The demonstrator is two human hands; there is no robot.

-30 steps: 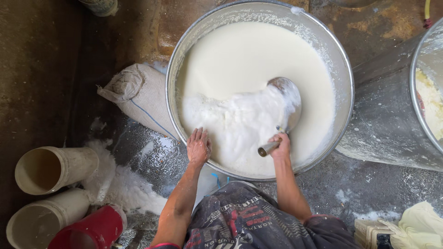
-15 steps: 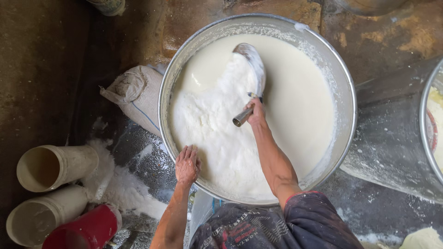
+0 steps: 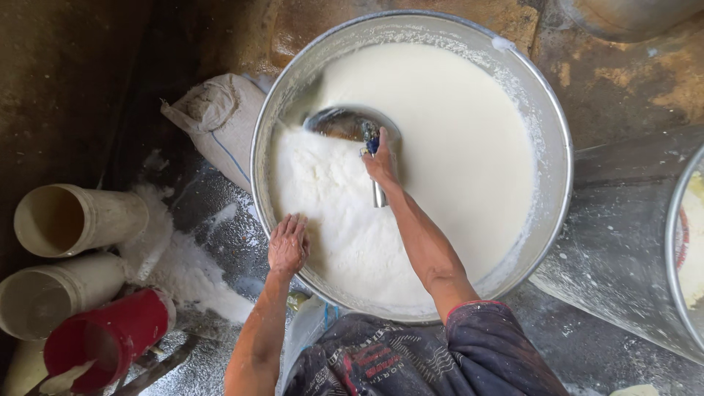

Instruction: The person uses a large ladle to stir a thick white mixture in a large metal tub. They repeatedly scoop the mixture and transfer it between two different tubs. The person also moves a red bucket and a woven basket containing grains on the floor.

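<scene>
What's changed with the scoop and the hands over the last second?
The right hand has swept the metal scoop from the right side of the big metal basin across the white batter to the upper left, near the wall. It kept its grip on the handle throughout. The left hand stayed resting on the basin's near rim. The sack and tipped buckets have not moved.

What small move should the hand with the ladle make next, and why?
Probably pull the ladle back through the thick white mass toward the body. The right hand holds it at the far left of the basin, where lumpy paste meets smooth liquid; the left hand steadies the rim.
</scene>
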